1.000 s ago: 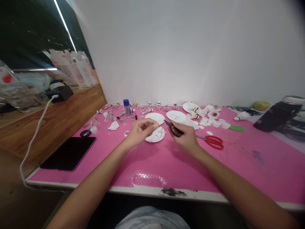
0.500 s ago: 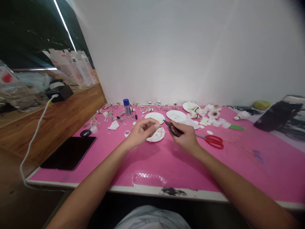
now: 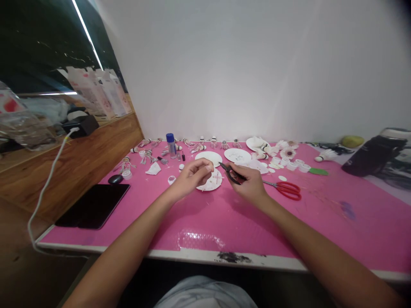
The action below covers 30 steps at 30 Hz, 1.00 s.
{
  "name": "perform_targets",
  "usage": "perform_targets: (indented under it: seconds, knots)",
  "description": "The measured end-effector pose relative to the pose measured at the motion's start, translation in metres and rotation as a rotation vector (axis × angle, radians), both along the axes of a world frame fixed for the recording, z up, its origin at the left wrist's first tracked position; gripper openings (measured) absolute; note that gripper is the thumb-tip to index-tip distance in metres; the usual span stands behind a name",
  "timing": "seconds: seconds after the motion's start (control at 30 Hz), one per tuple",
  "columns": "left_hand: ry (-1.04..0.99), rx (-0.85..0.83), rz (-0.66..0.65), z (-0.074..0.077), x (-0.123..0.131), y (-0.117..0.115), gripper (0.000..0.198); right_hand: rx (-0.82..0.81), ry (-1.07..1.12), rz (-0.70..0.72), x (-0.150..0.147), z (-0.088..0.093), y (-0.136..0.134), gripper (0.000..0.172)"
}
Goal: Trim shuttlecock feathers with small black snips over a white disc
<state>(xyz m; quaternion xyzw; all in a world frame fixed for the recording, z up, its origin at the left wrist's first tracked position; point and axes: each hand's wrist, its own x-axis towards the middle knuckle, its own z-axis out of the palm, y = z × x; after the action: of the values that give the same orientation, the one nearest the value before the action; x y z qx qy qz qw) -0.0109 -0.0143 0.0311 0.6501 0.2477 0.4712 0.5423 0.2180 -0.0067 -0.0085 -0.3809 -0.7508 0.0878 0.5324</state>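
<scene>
Black-handled pliers [image 3: 233,174] are gripped in my right hand [image 3: 252,184], their jaws pointing up and left toward my left hand. My left hand [image 3: 195,173] is closed in a pinch, thumb against fingers; whatever it holds is too small to make out. The pliers' tip is close to the left fingertips but apart from them. Below and behind the hands lie a white paper disc [image 3: 213,183] with small bits on it and another white disc [image 3: 205,158]. Red-handled scissors [image 3: 288,190] rest on the pink table right of my right hand, their blades partly hidden by it.
Shuttlecocks [image 3: 214,141] line the back by the wall. A blue-capped bottle [image 3: 171,145] stands at left, near a black tablet [image 3: 93,206] and a mouse [image 3: 115,179]. Small white tubs [image 3: 292,166], a green piece [image 3: 319,171] and a dark bottle [image 3: 374,152] are at right.
My left hand has shifted very slightly left, away from the pliers' tip. The pliers remain in my right hand, which has barely moved.
</scene>
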Motion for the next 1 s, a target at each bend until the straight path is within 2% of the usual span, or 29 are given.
perform_targets:
  seconds: [0.13,0.33,0.4,0.5,0.53,0.73,0.8,0.9,1.0]
  knots:
    - [-0.041,-0.011,0.046,0.004,-0.009,0.007,0.028,-0.002,0.007,-0.005,0.0,0.0,-0.001,0.033]
    - [0.001,0.081,0.263,0.008,-0.036,0.028,0.027,-0.024,0.007,0.012,-0.001,0.0,-0.002,0.033]
    - [0.135,0.175,0.411,0.006,-0.044,0.034,0.029,-0.019,-0.005,0.016,-0.001,0.0,-0.001,0.033]
    - [0.503,0.361,0.7,0.001,-0.054,0.04,0.024,-0.011,-0.018,0.025,0.0,-0.001,-0.001,0.034]
    - [0.604,0.374,0.745,-0.001,-0.057,0.042,0.022,-0.01,-0.024,0.025,0.0,-0.001,-0.001,0.034]
    - [0.933,0.307,0.727,-0.014,-0.071,0.057,0.017,-0.019,-0.033,0.027,-0.001,0.0,-0.002,0.031]
    - [1.021,0.269,0.714,-0.02,-0.074,0.063,0.022,-0.04,-0.035,0.043,-0.001,0.001,-0.002,0.032]
    - [1.083,0.196,0.718,-0.03,-0.076,0.069,0.034,-0.064,-0.046,0.062,-0.002,0.002,-0.004,0.033]
    - [1.119,0.162,0.711,-0.037,-0.077,0.075,0.033,-0.081,-0.075,0.063,-0.003,0.003,-0.005,0.031]
